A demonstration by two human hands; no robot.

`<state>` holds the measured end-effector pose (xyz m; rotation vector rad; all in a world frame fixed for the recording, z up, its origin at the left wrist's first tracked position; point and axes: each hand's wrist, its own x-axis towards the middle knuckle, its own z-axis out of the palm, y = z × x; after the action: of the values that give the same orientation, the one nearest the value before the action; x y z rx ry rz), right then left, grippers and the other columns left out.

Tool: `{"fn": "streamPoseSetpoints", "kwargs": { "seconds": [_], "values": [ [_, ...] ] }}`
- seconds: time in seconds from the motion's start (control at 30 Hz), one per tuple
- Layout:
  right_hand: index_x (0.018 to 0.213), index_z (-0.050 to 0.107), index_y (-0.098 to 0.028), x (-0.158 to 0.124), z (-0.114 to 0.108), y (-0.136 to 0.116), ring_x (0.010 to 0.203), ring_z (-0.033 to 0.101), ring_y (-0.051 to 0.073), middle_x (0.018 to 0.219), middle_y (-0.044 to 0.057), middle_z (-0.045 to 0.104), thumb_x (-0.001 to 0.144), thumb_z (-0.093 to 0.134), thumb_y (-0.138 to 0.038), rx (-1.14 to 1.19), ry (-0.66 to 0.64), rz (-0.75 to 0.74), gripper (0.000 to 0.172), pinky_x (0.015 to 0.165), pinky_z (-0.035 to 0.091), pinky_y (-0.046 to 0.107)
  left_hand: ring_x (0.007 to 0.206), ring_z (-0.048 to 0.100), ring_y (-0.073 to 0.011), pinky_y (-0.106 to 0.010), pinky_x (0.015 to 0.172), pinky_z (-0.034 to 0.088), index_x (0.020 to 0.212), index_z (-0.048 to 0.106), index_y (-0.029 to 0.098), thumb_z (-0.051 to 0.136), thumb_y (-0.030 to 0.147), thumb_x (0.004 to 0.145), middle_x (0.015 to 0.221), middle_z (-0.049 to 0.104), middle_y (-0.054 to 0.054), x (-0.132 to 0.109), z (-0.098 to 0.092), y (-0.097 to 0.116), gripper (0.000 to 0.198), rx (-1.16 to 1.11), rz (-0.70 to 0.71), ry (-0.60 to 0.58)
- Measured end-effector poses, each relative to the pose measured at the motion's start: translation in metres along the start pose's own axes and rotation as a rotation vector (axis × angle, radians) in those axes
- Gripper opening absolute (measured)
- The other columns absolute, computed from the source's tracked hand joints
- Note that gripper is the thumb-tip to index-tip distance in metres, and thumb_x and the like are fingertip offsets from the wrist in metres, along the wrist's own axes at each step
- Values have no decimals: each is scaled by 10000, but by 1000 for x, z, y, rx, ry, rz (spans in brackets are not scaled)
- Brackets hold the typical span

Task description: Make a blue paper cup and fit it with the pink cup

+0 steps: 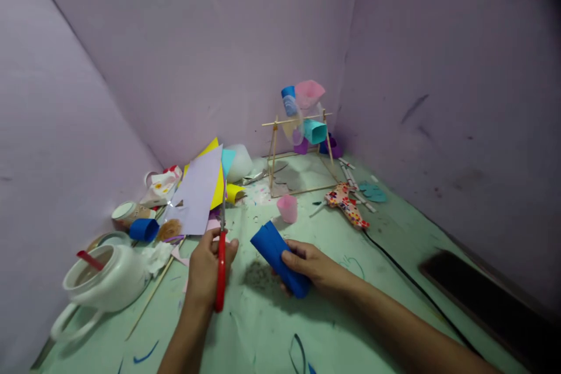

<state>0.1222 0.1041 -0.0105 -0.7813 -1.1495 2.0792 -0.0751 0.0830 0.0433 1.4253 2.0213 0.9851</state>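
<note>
My left hand [209, 269] is closed around a pair of scissors with red handles [221, 272], the blades pointing up and away from me. To its right, my right hand [309, 263] grips a rolled piece of dark blue paper [278, 254], thumb on top and fingers behind it. The roll is tilted, its upper end leaning left toward the scissors but apart from them. Just beyond the roll stands a small pink paper cup [287, 208]. Farther back, a stick frame [274, 155] carries a wheel with pink, blue and teal paper cups [315, 131].
A white teapot-like pot [118, 280] stands at left, near a blue paper tube [144, 229] and stacked lilac paper [197, 193]. At right lie a flower-patterned glue gun [348, 204] with a black cord [407, 274] and a dark flat object [477, 298]. Walls enclose the back and right.
</note>
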Motion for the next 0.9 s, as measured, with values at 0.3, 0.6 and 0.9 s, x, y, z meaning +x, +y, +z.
{"fn": "streamPoseSetpoints", "kwargs": {
  "seconds": [0.3, 0.6, 0.9],
  "values": [
    [1067, 560, -134, -1, 4, 6, 596, 577, 115, 791, 28, 568, 717, 674, -530, -98, -86, -11, 541, 556, 472, 246, 428, 511, -119, -205, 400, 400, 1020, 446, 197, 701, 420, 678, 481, 520, 87, -12, 12, 7, 481, -691, 14, -261],
    [1074, 588, -141, -4, 10, 2, 724, 523, 149, 847, 42, 564, 666, 738, -390, -299, -125, -83, 502, 597, 441, 246, 423, 490, -92, -212, 403, 390, 984, 505, 173, 711, 351, 641, 609, 562, 52, -15, 8, 2, 438, -639, 71, -122],
    [1104, 544, -146, 1, 13, 4, 821, 554, 180, 928, 56, 592, 622, 773, -376, -266, -8, -191, 582, 696, 454, 290, 611, 591, -159, -251, 522, 462, 1059, 474, 171, 725, 366, 598, 739, 610, -1, -24, 8, 10, 560, -596, 139, -152]
  ]
}}
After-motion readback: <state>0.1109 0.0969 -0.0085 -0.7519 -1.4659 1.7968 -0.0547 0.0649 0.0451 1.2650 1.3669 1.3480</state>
